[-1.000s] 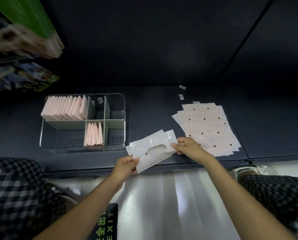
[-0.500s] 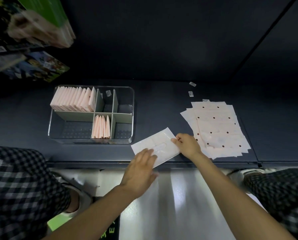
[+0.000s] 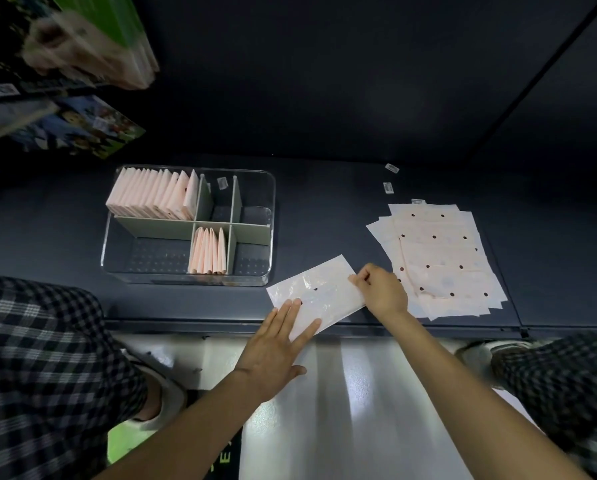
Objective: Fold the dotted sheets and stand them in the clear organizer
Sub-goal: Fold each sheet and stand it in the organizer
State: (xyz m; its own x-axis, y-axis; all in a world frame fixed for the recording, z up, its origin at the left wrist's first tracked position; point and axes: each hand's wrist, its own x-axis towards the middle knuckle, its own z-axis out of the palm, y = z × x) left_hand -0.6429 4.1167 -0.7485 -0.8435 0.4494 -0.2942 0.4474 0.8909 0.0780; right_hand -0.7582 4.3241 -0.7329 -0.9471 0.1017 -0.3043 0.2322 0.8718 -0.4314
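Observation:
A folded dotted sheet [image 3: 319, 291] lies flat near the front edge of the dark shelf [image 3: 325, 209]. My left hand [image 3: 276, 344] presses its lower left part with straight fingers. My right hand [image 3: 382, 289] pinches the sheet's right edge with curled fingers. A fanned pile of flat pale dotted sheets [image 3: 439, 261] lies to the right of that hand. The clear organizer [image 3: 271, 202] stands to the left, with a row of upright folded sheets [image 3: 156, 195] in its back left compartment and a few more folded sheets [image 3: 208, 252] in the front middle one.
Two small labels [image 3: 389, 187] lie on the shelf behind the pile. Packaged goods [image 3: 92, 39] hang over the upper left. My checked trouser knees [image 3: 40, 358] flank the arms, above a pale glossy floor [image 3: 342, 410].
The sheet went from held up between both hands to lying flat on the shelf. My left hand let go of its corner and laid its fingers on it; the right hand stays at the right edge.

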